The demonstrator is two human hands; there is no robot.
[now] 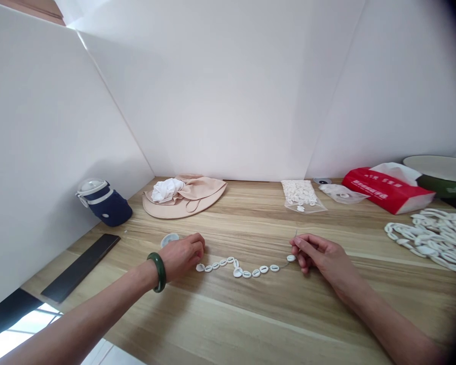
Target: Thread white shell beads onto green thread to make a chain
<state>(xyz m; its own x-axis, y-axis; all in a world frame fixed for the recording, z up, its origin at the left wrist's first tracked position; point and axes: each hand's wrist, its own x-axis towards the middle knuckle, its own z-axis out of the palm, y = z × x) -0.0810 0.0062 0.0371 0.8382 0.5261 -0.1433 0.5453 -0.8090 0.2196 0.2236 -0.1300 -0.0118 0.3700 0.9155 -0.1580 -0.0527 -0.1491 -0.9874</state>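
Note:
A strand of white cowrie shells point(246, 274) lies in a wavy line on the table between my hands, threaded on a thin cord. My right hand point(315, 253) pinches the thread point(296, 233) between thumb and finger, its tip poking up above them. One shell point(291, 258) sits at those fingertips, a little apart from the others. My left hand point(184, 256), with a green bangle point(158, 272) on the wrist, is curled at the strand's left end. Its fingertips are partly hidden, so what they hold is unclear. Just behind that hand lies a pale round spool point(169, 240), partly covered.
At the back stand a beige sun hat point(209, 190), a bag of loose shells point(299, 195), a small clear bag point(344, 193) and a red tissue pack point(387, 190). Strung shells point(437, 235) are heaped right. A blue bottle point(108, 203) and black strip point(81, 266) are left.

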